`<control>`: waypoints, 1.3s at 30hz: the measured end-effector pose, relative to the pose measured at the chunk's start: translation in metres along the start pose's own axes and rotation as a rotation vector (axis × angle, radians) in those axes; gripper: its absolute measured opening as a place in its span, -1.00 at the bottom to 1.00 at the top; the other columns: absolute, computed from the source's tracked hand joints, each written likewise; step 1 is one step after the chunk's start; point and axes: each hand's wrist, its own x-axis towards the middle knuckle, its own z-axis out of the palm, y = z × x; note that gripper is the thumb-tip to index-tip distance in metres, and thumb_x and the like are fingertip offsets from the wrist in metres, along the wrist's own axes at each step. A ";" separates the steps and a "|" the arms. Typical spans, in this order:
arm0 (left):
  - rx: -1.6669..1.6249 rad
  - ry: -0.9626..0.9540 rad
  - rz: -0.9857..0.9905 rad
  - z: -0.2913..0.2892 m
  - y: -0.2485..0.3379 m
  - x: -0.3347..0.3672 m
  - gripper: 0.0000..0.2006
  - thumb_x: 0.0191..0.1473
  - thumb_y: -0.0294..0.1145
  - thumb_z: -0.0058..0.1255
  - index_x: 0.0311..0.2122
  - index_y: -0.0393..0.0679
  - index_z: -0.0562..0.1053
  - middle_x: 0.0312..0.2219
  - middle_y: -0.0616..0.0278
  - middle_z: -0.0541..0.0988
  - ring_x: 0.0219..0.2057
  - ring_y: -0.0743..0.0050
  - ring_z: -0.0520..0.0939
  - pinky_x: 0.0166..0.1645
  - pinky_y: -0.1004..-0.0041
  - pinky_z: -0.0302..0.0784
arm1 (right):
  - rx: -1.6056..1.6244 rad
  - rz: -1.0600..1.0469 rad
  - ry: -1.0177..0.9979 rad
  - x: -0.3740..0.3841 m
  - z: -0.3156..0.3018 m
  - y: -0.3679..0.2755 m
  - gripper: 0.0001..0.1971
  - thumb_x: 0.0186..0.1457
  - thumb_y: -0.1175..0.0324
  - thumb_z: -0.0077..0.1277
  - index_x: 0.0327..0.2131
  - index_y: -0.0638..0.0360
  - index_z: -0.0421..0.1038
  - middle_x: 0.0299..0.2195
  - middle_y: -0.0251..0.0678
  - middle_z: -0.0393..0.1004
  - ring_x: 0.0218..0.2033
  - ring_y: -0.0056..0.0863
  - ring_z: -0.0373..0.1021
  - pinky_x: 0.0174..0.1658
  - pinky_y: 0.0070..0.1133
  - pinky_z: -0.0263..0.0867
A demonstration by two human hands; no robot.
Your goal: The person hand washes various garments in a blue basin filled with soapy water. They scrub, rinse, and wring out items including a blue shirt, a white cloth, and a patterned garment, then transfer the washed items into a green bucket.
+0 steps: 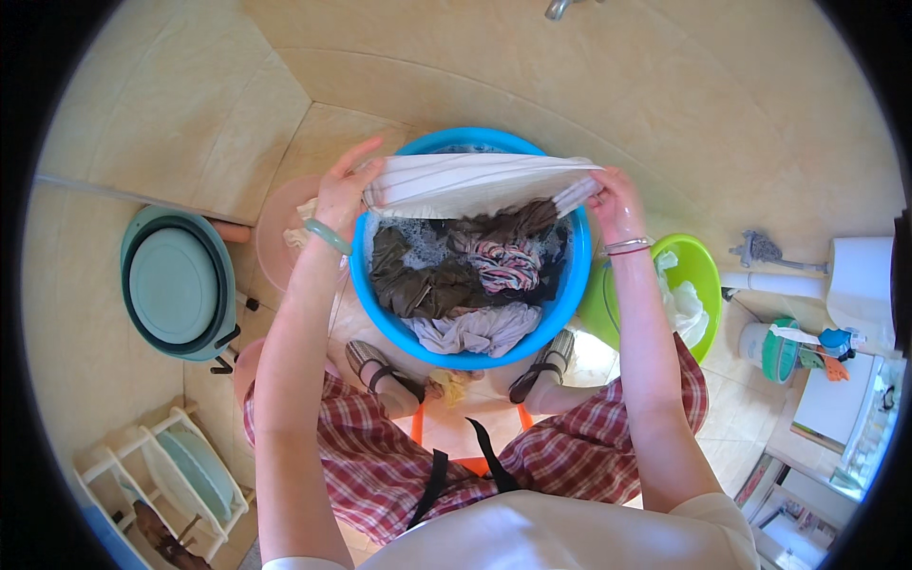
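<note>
A white cloth with faint stripes [475, 180] is stretched level above the far part of a blue basin [359, 285]. My left hand [344, 190] holds its left end, with some fingertips raised off the fabric. Closed around the bunched right end is my right hand [616, 201]. Below the cloth, sudsy water [418, 249] fills the basin around a dark olive garment [427, 288], a twisted multicoloured striped cloth [505, 266] and a pale grey garment [480, 329]. The white cloth hides part of the basin's far side.
A lime green bucket [701, 256] containing white material stands to the right. On the left are a pink basin [274, 233], a grey-green folding basin [176, 285] and a cream rack [142, 456]. Tiled wall [608, 76] rises beyond. My sandalled feet [385, 370] flank the near rim.
</note>
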 end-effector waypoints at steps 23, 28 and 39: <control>0.402 -0.146 0.297 0.096 -0.056 -0.023 -0.83 0.08 -0.35 -0.04 -0.37 -0.25 0.42 -0.57 0.29 0.46 -0.50 0.65 0.40 -0.38 0.57 0.31 | -0.287 -0.138 -0.316 -0.026 0.085 0.028 -0.53 -0.01 0.49 0.05 0.04 0.31 0.30 0.03 -0.21 0.37 -0.03 -0.37 0.34 0.05 -0.46 0.28; 0.078 -0.277 0.106 0.114 0.021 -0.041 -0.84 0.09 -0.32 -0.02 -0.30 -0.19 0.45 -0.45 0.47 0.47 -0.41 0.75 0.42 -0.32 0.62 0.31 | -0.997 -0.448 -0.216 -0.009 0.043 0.104 -0.63 -0.02 0.37 0.14 -0.10 0.24 0.40 -0.17 -0.10 0.46 -0.09 -0.37 0.39 -0.01 -0.55 0.29; 0.377 0.039 0.124 0.029 -0.009 0.004 -0.74 0.11 -0.21 0.02 -0.28 -0.22 0.43 -0.39 0.35 0.53 -0.34 0.64 0.49 -0.23 0.58 0.37 | 0.116 -0.344 -0.086 -0.030 0.046 0.010 -0.97 0.01 0.47 -0.13 -0.46 0.17 0.30 -0.37 -0.17 0.51 -0.29 -0.47 0.35 -0.14 -0.58 0.22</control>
